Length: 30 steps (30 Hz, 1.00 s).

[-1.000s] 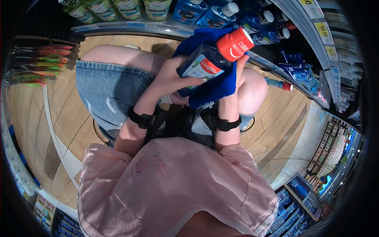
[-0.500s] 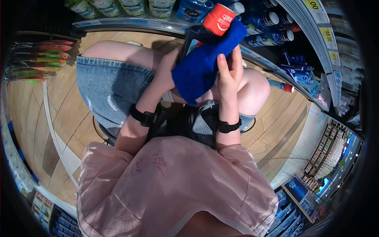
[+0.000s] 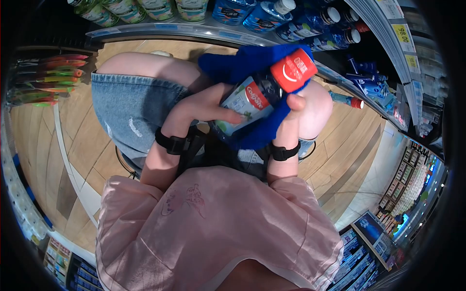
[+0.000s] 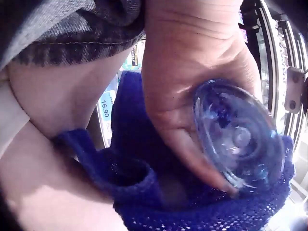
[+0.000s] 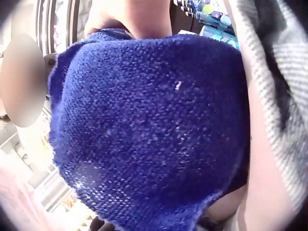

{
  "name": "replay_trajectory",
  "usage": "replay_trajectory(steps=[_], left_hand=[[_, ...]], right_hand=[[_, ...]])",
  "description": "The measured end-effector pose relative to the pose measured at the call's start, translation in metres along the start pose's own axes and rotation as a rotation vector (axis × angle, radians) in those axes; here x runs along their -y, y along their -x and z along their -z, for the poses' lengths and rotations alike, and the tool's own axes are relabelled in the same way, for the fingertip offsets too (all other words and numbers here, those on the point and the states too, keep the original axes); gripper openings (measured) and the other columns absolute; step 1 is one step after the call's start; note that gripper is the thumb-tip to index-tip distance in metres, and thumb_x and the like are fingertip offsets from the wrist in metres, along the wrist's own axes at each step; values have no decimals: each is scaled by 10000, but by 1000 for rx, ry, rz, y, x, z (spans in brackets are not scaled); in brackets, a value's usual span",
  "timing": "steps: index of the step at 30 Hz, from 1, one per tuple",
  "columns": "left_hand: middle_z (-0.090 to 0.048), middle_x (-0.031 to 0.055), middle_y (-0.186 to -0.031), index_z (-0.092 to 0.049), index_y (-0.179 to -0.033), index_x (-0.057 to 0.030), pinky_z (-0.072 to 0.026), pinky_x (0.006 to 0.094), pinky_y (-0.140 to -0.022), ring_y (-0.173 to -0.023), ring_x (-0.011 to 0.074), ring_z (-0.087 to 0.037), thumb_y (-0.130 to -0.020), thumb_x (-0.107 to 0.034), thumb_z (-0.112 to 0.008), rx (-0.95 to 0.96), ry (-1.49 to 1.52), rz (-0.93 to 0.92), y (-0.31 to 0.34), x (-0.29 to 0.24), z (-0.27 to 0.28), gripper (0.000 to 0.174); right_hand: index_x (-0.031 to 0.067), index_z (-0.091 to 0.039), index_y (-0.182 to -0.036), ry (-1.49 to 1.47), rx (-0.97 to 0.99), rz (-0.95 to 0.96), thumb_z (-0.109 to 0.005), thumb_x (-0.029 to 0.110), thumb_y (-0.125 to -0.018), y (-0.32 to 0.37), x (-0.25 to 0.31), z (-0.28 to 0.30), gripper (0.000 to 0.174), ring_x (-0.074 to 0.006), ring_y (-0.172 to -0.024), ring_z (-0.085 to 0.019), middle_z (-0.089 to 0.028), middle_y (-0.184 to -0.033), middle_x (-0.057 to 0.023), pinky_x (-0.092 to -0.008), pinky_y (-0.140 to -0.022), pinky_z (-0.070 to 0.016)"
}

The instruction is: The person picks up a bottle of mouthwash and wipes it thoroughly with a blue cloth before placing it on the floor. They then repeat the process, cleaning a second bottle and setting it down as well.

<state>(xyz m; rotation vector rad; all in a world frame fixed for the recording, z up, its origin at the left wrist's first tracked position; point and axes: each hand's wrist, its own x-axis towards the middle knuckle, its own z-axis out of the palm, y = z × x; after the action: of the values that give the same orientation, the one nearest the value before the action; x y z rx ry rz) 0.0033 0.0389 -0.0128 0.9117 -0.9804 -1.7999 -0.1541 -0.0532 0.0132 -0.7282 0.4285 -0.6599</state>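
In the head view a Colgate mouthwash bottle (image 3: 252, 99) with a red cap (image 3: 294, 71) lies tilted above the person's lap, label up. My left hand (image 3: 204, 104) grips its body, thumb across the label. A blue cloth (image 3: 230, 63) is spread under and around the bottle. My right hand (image 3: 294, 109) holds the cloth against the bottle near the cap, its thumb showing and its other fingers hidden. The left wrist view shows the clear bottle base (image 4: 240, 139) beside the left palm. Blue cloth (image 5: 144, 125) fills most of the right wrist view.
Green bottles (image 3: 158, 9) and blue bottles (image 3: 269, 17) line the shelf (image 3: 160, 30) in front. Another red-capped bottle (image 3: 345, 100) lies beyond the right knee. Colourful packs (image 3: 58, 77) hang at the left. Wooden floor (image 3: 73, 140) surrounds the crouching person.
The cloth passed over the front of the bottle half a second ago, covering the label; now it is behind and below it, label showing. The red cap has come down and to the right.
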Motion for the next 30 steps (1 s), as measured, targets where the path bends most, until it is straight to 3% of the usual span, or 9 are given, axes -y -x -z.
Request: replay_trajectory(steps=[2, 4, 5, 9, 16, 21, 27, 30], left_hand=[[-569, 81, -963, -473, -1099, 20, -407, 254, -782, -889, 143, -517, -623, -211, -734, 40, -7, 53, 4, 6, 3, 591], [-549, 79, -995, -441, -1129, 25, -395, 252, -802, -923, 144, -497, -615, -214, -739, 74, 30, 54, 8, -1, 0, 641], [-517, 79, -1040, -398, -1167, 24, -379, 252, -826, -965, 146, -469, -608, -216, -743, 122, 57, 61, 8, -2, 0, 699], [-513, 79, -1046, -398, -1168, 21, -379, 261, -830, -968, 151, -464, -626, -193, -728, 53, 33, -70, 6, 0, -5, 670], [-550, 99, -994, -430, -1131, 36, -394, 273, -823, -920, 139, -496, -660, -185, -704, -58, -108, -175, -10, -3, -10, 588], [-567, 128, -972, -443, -1110, 41, -419, 285, -792, -894, 162, -534, -664, -213, -702, -130, -260, -211, -12, -3, -10, 575], [-587, 202, -887, -465, -1057, -4, -459, 355, -702, -827, 333, -582, -666, -234, -683, -400, -663, -102, -13, 1, -9, 503], [-580, 207, -889, -468, -1046, -34, -456, 373, -689, -831, 360, -561, -667, -209, -663, -458, -662, -178, -16, 5, -5, 461]], right_hand=[[1, -408, -1115, -17, 166, 136, -704, 321, -517, -9, -5, -7, 740, -279, -1012, -498, -513, -1046, -159, -367, -893, -379], [27, -435, -1002, -148, 431, 236, -738, 368, -459, -22, -14, -4, 709, -321, -939, -508, -520, -929, -166, -410, -846, -385], [30, -434, -988, -183, 469, 286, -738, 372, -461, -23, -18, -5, 698, -308, -907, -512, -519, -903, -161, -398, -823, -388], [34, -427, -962, -163, 518, 349, -728, 364, -461, -27, -19, -3, 671, -274, -817, -511, -512, -842, -147, -373, -771, -387], [28, -415, -959, -88, 308, 258, -672, 359, -494, -33, -8, 6, 625, -231, -789, -477, -487, -810, -125, -362, -762, -365], [12, -411, -1005, 5, 106, 265, -668, 337, -526, -25, -4, -1, 633, -250, -875, -494, -507, -861, -127, -376, -854, -365], [3, -451, -1045, 217, -166, 265, -653, 140, -620, -9, 5, 4, 490, -156, -854, -530, -540, -914, -62, -282, -814, -410], [-2, -428, -1103, 333, -241, 339, -663, 145, -622, -12, -3, 7, 556, -157, -890, -516, -531, -953, -66, -282, -824, -401]])
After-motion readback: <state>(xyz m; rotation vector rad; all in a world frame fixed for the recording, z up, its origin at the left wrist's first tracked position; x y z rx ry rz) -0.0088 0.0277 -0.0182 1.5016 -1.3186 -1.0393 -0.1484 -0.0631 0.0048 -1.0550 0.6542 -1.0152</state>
